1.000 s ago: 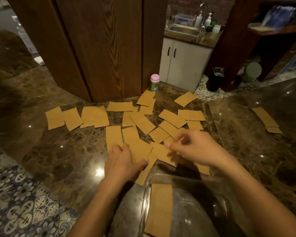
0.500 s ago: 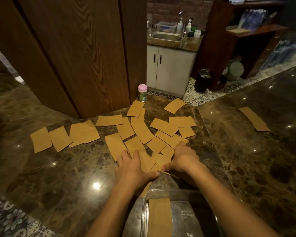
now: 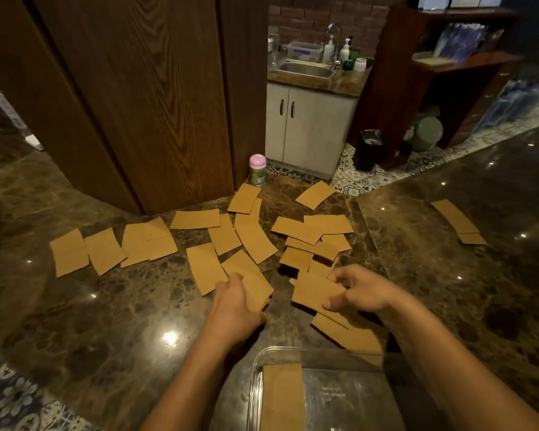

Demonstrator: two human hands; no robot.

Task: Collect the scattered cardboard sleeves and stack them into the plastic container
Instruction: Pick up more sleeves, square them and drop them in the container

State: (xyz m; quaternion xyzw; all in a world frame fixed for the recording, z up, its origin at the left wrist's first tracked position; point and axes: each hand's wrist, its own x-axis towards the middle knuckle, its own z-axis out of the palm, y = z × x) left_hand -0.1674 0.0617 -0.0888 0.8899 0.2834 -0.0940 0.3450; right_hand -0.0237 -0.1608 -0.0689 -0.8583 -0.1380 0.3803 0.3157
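Several flat brown cardboard sleeves (image 3: pixel 255 237) lie scattered over the dark marble counter (image 3: pixel 106 306). My left hand (image 3: pixel 235 306) grips a sleeve (image 3: pixel 249 275) at its near end. My right hand (image 3: pixel 363 290) pinches another sleeve (image 3: pixel 316 290) and holds it slightly raised. A further sleeve (image 3: pixel 346 334) lies under my right wrist. The clear plastic container (image 3: pixel 257 368) stands at the near edge between my forearms, with a sleeve (image 3: pixel 282 396) lying flat inside it on the left.
Two sleeves (image 3: pixel 456 217) lie apart on the right stretch of the counter. A small pink-lidded jar (image 3: pixel 257 170) stands at the counter's far edge beside a wooden pillar (image 3: pixel 137 88). Beyond are a sink (image 3: pixel 305 68), white cabinet and black bin (image 3: pixel 367 149).
My hands have moved apart, each taking hold of a sleeve. The right hand has lifted its sleeve off the pile. The camera has tilted up slightly.
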